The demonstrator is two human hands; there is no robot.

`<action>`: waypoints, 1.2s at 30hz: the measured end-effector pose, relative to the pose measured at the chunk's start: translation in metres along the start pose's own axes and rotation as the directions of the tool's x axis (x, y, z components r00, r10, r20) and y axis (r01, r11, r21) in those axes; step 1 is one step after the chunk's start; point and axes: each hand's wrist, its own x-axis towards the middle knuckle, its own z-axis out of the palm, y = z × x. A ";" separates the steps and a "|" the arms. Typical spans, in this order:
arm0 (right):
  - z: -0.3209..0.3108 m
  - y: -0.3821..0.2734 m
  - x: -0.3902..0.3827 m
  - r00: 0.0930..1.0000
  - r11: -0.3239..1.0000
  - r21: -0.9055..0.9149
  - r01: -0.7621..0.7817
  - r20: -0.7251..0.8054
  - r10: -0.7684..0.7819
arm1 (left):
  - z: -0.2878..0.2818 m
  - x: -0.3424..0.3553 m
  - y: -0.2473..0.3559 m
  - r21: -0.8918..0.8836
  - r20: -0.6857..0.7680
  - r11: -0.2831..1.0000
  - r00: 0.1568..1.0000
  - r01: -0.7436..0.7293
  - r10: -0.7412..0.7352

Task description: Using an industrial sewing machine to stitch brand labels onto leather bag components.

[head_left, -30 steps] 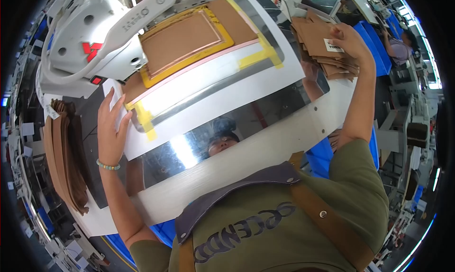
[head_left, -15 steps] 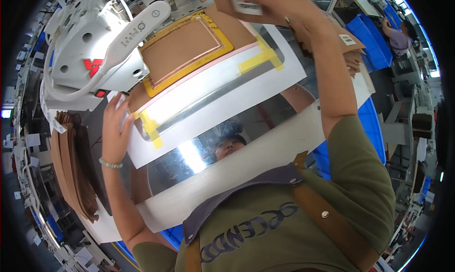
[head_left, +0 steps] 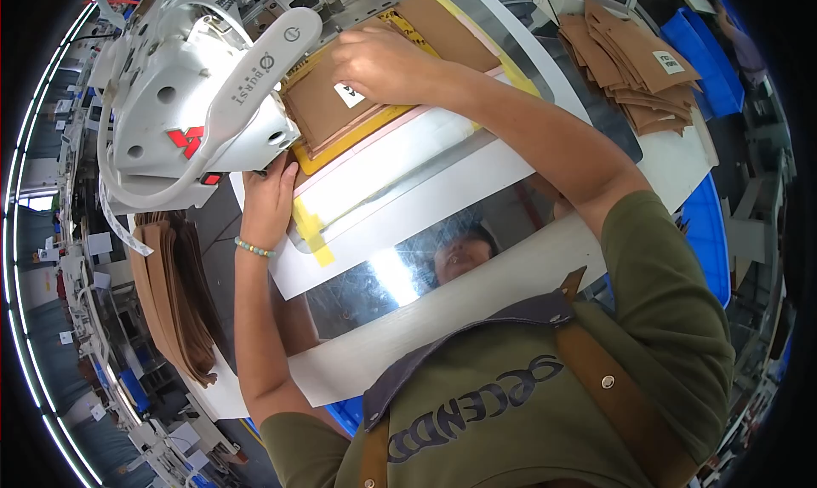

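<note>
My right hand has its fingers curled on a brown piece with a white label, laid inside the yellow frame of a template plate. My left hand lies with fingers apart at the plate's left end, close under the white sewing machine head. Some fingertips are hidden by the machine. The plate has yellow tape strips and a pink-edged band, and rests on a white sheet.
Fanned brown pieces lie at the right beside blue bins; long brown pieces hang at the left. A shiny metal plate reflects a head. Another person's arm shows at the far right, and a blue bin sits lower right.
My right hand has carried a labelled brown piece from the right-hand pile leftward onto the framed area. My left hand stays at the plate's left end. The view has shifted.
</note>
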 end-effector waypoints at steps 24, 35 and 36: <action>0.013 -0.028 -0.006 0.943 0.932 0.261 0.252 0.149 -0.297 | 0.026 0.041 -0.043 -0.444 -0.137 0.896 0.986 0.021 -0.090; 0.023 -0.028 -0.008 0.949 0.899 0.342 0.273 0.057 -0.310 | 0.009 0.048 -0.004 -0.269 -0.168 0.929 0.962 -0.255 0.216; 0.023 -0.030 -0.007 0.953 0.899 0.349 0.263 0.052 -0.300 | 0.008 0.048 0.002 -0.081 -0.128 0.955 0.954 -0.284 0.273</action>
